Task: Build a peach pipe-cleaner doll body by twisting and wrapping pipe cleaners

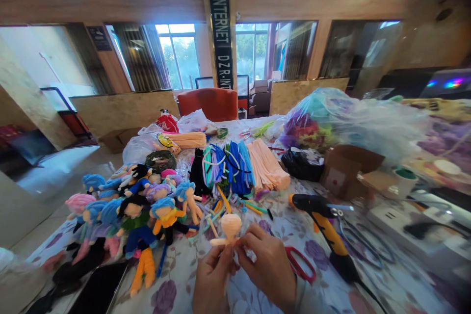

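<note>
Between my two hands is a small peach doll body [231, 225] made of fuzzy pipe cleaners, with a round head on top and a short arm sticking out to the left. My left hand [214, 274] pinches its lower part from the left. From the right, my right hand [267, 262] grips it near the neck and shoulder with thumb and finger. The doll's lower body is hidden behind my fingers. Red-handled scissors [301, 264] lie beside my right hand, partly covered by it. Several finished dolls [138, 221] with coloured hair are heaped to the left.
Bundles of blue pipe cleaners [239, 169] and peach pipe cleaners [267, 167] lie ahead. A glue gun [329, 230] with a trailing cord rests at right, near a cardboard box [338, 169] and a power strip [393, 221]. A black phone [99, 289] lies front left.
</note>
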The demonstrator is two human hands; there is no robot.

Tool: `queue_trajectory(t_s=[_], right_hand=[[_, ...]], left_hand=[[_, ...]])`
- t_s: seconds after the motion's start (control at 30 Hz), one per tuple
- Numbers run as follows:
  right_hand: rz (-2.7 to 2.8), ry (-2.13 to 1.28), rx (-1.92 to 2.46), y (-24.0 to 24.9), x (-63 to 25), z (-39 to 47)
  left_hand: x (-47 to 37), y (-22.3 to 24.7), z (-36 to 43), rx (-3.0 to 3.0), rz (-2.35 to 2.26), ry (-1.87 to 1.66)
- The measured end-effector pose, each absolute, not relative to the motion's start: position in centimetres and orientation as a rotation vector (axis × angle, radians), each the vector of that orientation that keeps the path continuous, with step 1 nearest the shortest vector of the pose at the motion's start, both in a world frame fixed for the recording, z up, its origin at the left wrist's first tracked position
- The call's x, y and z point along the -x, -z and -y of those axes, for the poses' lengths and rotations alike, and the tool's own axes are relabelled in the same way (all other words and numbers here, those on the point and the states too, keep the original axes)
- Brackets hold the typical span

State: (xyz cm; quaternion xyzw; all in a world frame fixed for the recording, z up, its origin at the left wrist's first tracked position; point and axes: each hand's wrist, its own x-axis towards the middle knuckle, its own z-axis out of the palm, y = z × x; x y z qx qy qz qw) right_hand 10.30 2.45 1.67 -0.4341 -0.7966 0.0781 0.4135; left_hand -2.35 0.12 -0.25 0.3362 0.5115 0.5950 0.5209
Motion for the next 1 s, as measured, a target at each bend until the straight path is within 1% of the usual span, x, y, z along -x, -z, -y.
queue_trajectory(t_s=[0.17,0.4,0.53,0.73,1.0], right_hand=[[1.986,-0.178,1.104,-1.5,-10.0,-2.4],[1.999,-0.231,1.106,-1.4,-9.9,-2.5],[1.986,-0.275,1.116,-1.5,-9.9,-2.4],[1.975,-0.248,1.102,-1.3,-9.9,-2.4],[1.974,-0.24,1.088,-1.4,-9.8,-2.6]], left_hand=[[2.3,0.6,-0.3,-0.805,-1.289,-1.5],[2.2,1.0,-0.8,-0.758,-1.099,-1.621],[1.9,0.7,-0.8,-0.686,-1.065,-1.611],[1.6,-0.7,-0.4,-0.566,-1.067,-1.571],[2.0,0.0,-0.9,-0.458,-1.053,-1.557]])
